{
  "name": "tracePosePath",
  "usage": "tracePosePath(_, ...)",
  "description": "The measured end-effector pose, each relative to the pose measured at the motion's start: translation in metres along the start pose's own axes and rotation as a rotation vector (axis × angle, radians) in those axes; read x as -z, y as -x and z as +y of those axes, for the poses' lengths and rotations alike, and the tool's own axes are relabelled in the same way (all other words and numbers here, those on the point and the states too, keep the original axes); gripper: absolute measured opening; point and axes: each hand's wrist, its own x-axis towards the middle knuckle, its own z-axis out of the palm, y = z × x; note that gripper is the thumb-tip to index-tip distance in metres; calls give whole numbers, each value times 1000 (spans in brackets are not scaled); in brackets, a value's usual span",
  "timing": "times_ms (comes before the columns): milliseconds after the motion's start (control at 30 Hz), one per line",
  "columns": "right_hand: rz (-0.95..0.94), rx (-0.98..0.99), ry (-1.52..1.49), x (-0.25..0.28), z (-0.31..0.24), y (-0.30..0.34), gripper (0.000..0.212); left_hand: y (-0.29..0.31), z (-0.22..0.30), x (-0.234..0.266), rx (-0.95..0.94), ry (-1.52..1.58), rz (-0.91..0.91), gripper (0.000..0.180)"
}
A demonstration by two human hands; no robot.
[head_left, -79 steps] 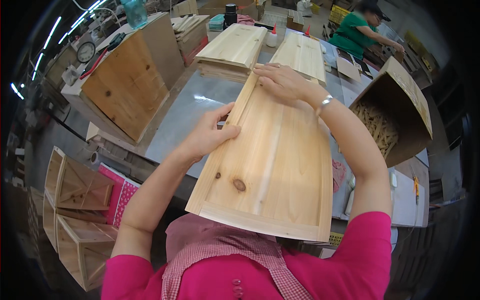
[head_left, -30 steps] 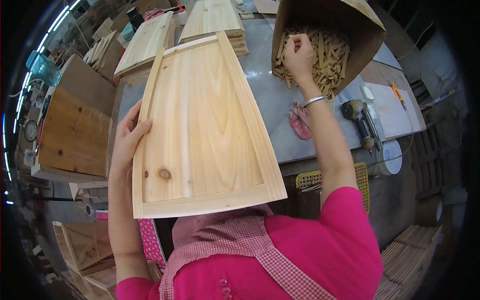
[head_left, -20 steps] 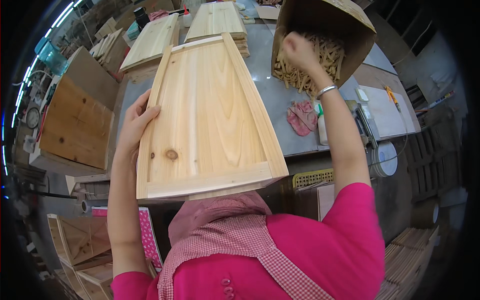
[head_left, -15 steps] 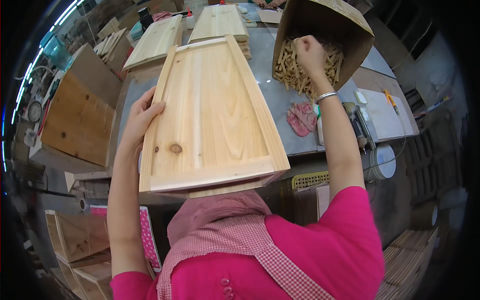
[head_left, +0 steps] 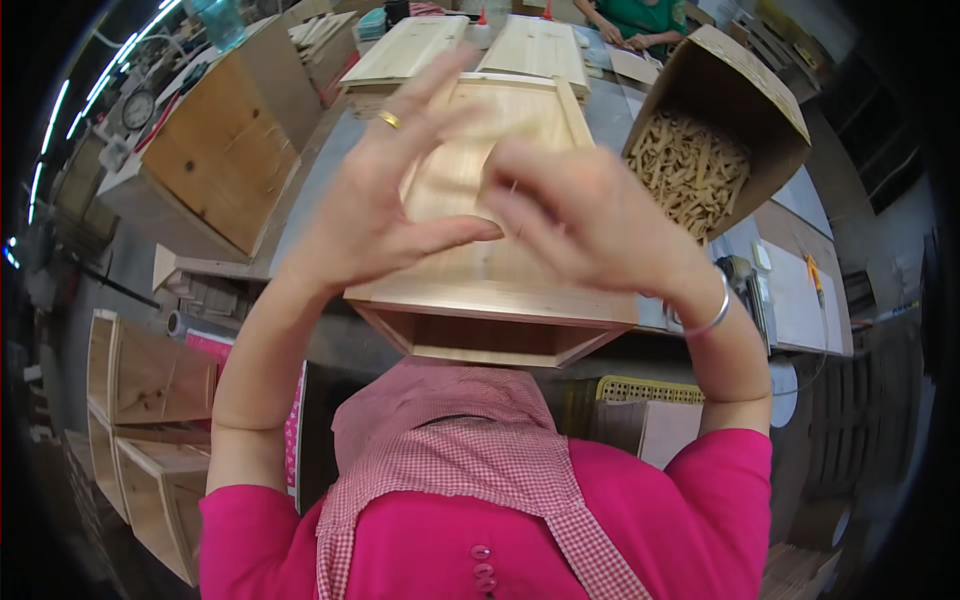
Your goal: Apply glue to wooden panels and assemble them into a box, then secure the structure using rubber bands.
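A pale wooden box with a panelled top and an open near end stands in front of me on the table. Above it hovers my left hand, open, thumb and fingers spread, a ring on one finger. My right hand is beside it, also over the panel, fingers curled and partly smeared by motion; what they hold, if anything, I cannot make out. To the right, a tilted cardboard carton holds many tan loops like rubber bands.
Stacked wooden panels and red-tipped bottles lie at the back. A co-worker in green works beyond them. A large wooden box stands left, more boxes lower left. A yellow basket sits below the table edge.
My right hand has left the carton and come over the wooden box. My left hand has let go of the box's side and risen above it. The box now sits lower, its open end showing.
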Motion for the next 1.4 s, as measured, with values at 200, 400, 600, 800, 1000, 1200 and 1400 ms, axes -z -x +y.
tracePosePath(200,-83,-47,-148,-3,-42,15,14,41,48,40,522,1385,-256,28)
tracePosePath(400,-149,-49,28,22,-44,69,24,86,37,79,94,10,-399,39)
tracePosePath(600,190,-380,178,58,2,153,25,126,-20,98,87,-245,-307,42)
tracePosePath(800,-36,-507,139,2,-18,232,17,233,-13,43,52,-291,-528,32)
tracePosePath(1000,-315,-426,303,-91,-4,286,14,312,-32,-13,95,-430,-638,37)
tracePosePath(1200,-249,-445,488,-109,56,300,40,327,-68,-36,113,-595,-655,45)
tracePosePath(1400,204,-384,249,-111,80,242,38,274,-78,-42,27,-512,-646,25)
